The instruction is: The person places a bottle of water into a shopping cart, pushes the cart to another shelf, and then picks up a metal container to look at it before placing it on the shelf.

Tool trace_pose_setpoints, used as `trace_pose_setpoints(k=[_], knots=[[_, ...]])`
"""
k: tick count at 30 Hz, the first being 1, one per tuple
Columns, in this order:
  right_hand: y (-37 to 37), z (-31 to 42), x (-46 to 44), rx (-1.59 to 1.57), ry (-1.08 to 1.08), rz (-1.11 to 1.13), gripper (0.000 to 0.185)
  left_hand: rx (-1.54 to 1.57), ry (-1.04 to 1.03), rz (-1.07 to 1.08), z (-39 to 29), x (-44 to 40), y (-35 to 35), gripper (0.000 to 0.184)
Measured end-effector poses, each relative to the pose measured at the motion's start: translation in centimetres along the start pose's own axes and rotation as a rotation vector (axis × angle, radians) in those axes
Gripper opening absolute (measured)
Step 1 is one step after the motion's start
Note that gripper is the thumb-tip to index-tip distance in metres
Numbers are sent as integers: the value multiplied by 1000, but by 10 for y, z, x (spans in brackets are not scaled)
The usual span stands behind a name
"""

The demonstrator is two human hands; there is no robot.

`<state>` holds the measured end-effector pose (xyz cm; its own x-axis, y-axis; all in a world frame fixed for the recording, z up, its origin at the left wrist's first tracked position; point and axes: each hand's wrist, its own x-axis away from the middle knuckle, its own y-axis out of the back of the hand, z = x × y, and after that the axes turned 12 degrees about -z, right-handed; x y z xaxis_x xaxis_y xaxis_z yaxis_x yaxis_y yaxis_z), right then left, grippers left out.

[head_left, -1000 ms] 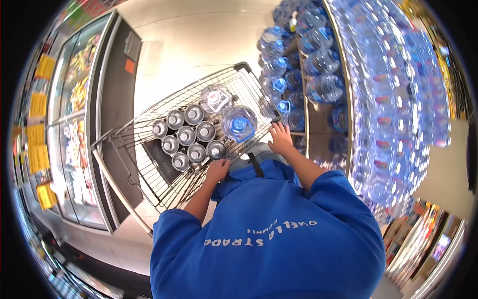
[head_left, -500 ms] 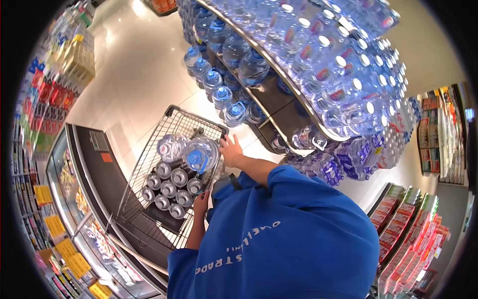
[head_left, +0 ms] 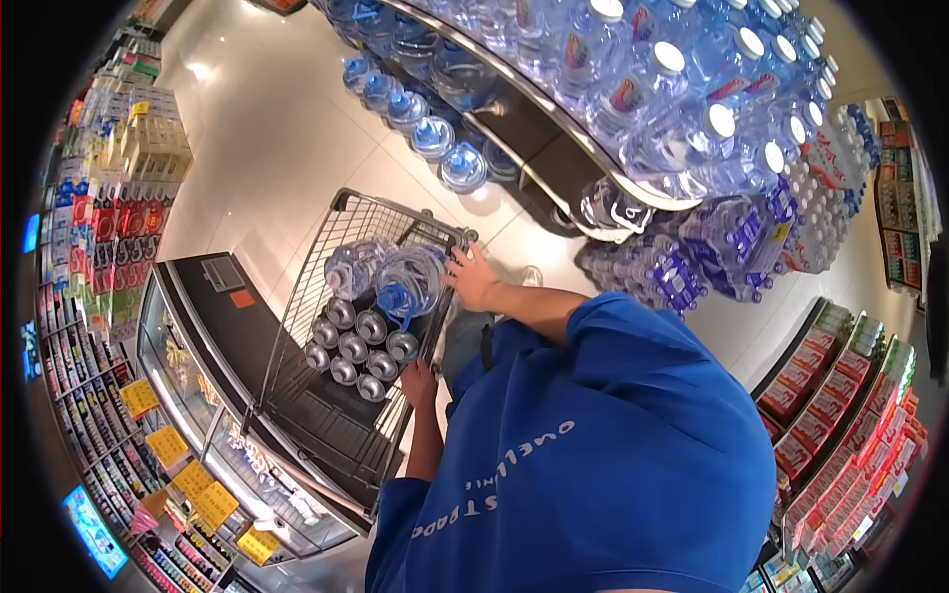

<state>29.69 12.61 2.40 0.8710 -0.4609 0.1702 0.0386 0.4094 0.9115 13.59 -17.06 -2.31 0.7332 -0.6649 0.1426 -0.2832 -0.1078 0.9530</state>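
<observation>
In front of me stands a wire shopping cart [head_left: 314, 259]. My right hand [head_left: 474, 280] is on its near side rim, fingers curled over the edge against a large clear water jug [head_left: 420, 277] with a blue cap and handle. Lower along the same side, my left hand [head_left: 417, 381] closes on the rim, its fingers partly hidden. Beside the jug lie more clear plastic bottles [head_left: 351, 267]. Next to them stand several silver-topped cylindrical containers [head_left: 353, 346], grouped close together; their exact kind is unclear.
A tall display of bottled water [head_left: 652, 109] rises at upper right, with blue-capped jugs [head_left: 432, 136] on the floor along it. Purple-labelled bottle packs [head_left: 682, 262] sit at its end. A glass-fronted display case [head_left: 267, 465] borders the cart at left. Stacked red cartons [head_left: 840, 425] stand at lower right.
The view has shifted, bringing the water display larger and the floor jugs farther from the cart. My right hand's spread fingers have settled onto the rim beside the jug. The cart's contents look unchanged.
</observation>
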Motion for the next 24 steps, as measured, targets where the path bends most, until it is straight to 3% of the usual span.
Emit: trace_pose_setpoints(k=[2, 5, 9, 13, 14, 16, 19, 22, 24], knots=[[-27, -11, 23, -109, -5, -175, 63, -61, 117, 32, -29, 13, 7, 48], [-24, -20, 62, -277, -53, -225, 61, -60, 157, 87, -40, 24, 8, 54], [-17, -46, 113, -401, -311, -297, 52, -51, 154, 265, -45, 29, 10, 61], [51, -79, 172, -481, -487, -589, 44, -38, 117, 326, -50, 45, 19, 63], [73, -91, 185, -361, -415, -747, 37, 14, 66, 265, -44, 51, 13, 62], [141, -95, 210, -360, -579, -879, 29, 68, 27, 248, -42, 57, 11, 60], [211, -115, 249, -79, -729, -1100, 22, 82, 2, 194, -40, 73, 4, 54], [264, -144, 288, 152, -673, -1446, 27, 77, -83, 138, -46, 92, 10, 44], [292, -169, 308, 340, -746, -1430, 41, 113, -143, 71, -37, 101, 3, 43]])
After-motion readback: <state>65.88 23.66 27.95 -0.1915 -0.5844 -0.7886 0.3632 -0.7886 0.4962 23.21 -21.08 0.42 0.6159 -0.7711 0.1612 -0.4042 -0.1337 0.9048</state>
